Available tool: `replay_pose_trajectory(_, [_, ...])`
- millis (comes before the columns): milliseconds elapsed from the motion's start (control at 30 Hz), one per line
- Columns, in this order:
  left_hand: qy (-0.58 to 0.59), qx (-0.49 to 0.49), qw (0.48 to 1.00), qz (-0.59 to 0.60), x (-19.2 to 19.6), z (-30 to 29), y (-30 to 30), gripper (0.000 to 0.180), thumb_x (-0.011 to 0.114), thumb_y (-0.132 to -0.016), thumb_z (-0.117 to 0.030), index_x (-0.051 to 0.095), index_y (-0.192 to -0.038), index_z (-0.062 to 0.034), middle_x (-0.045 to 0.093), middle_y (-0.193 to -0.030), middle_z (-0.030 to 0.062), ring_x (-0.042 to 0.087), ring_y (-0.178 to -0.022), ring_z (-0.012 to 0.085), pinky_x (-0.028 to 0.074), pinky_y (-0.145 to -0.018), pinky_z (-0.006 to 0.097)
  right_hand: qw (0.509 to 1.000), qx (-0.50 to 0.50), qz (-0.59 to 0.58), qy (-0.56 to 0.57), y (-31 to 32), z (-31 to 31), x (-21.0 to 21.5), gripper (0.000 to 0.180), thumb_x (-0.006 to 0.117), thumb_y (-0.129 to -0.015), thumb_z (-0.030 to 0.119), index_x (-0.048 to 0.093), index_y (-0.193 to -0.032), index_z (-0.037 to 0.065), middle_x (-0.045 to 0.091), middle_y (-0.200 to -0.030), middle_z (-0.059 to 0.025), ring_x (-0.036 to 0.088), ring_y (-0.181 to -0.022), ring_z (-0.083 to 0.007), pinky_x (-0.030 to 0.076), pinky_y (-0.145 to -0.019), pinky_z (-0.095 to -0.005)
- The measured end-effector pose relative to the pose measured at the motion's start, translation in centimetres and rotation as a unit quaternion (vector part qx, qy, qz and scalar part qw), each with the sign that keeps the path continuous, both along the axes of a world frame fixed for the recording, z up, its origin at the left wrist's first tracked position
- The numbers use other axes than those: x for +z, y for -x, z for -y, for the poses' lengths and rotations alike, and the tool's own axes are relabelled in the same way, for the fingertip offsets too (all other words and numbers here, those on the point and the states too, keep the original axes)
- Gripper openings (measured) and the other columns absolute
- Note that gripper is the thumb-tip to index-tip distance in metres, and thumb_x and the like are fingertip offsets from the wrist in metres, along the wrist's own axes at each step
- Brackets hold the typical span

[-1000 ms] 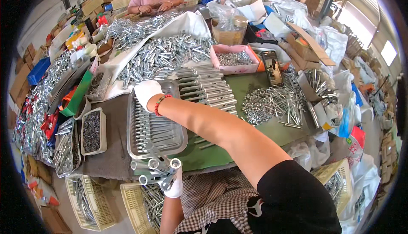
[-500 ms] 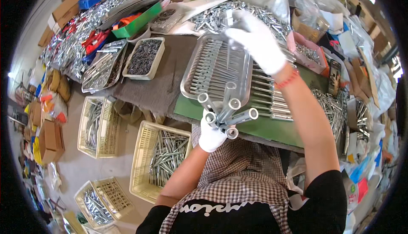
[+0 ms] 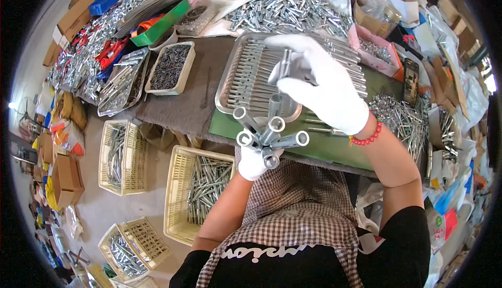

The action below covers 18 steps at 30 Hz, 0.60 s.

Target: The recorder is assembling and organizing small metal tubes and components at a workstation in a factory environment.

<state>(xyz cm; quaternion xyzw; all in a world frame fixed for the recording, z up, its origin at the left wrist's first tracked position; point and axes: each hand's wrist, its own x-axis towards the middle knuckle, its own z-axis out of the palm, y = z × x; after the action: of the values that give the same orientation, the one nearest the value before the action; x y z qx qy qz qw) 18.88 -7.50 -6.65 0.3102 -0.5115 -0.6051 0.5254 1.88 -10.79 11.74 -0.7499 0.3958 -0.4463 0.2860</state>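
My left hand [image 3: 253, 164], in a white glove, is closed round a bunch of shiny metal tubes [image 3: 273, 127] that fan out with their open ends up. Above and to the right, my gloved right hand [image 3: 330, 92] curls its fingers round a short metal tube [image 3: 286, 63], partly hidden by the glove. Below that hand lies a metal tray [image 3: 221, 87] with rows of thin metal rods, several with thicker sleeves. More rods [image 3: 345, 60] extend to the right of the tray, partly covered by my right hand.
A heap of short metal tubes [image 3: 290, 13] spreads behind the tray. Left of it stands a tub of dark screws [image 3: 170, 68]; a pink box [image 3: 374, 50] of small parts is at the right. Yellow crates [image 3: 170, 204] of metal rods stand on the floor below the bench.
My right hand has come back from the far heap toward me, now with a short metal tube in its fingers. The left hand keeps its bunch and has shifted slightly left.
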Motion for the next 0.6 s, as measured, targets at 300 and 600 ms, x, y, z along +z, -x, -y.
replay_pose_trajectory(300, [0.119,0.018,0.979,0.164,-0.2,0.3,-0.7,0.046,0.066,-0.079,0.006,0.048,-0.119,-0.0065,0.055,-0.094,0.0018,0.055,-0.082,0.0103,0.052,-0.067,0.027,0.997,-0.028,-0.078,-0.003,0.0,-0.1,0.5,0.039,0.065,-0.083,0.016,0.054,-0.121,0.017,0.061,-0.086,-0.0071,0.063,-0.072,-0.0225,0.051,-0.068,-0.034])
replay_pose_trajectory(600, [-0.033,-0.032,0.995,-0.083,-0.8,0.1,0.1,0.05,0.076,-0.069,0.0,0.05,-0.112,-0.0041,0.061,-0.095,0.004,0.059,-0.079,0.0108,0.05,-0.068,0.026,0.99,-0.016,-0.137,0.008,0.2,-0.6,0.3,0.037,0.066,-0.083,0.017,0.056,-0.119,0.014,0.065,-0.086,-0.0127,0.067,-0.075,-0.0272,0.052,-0.07,-0.0345])
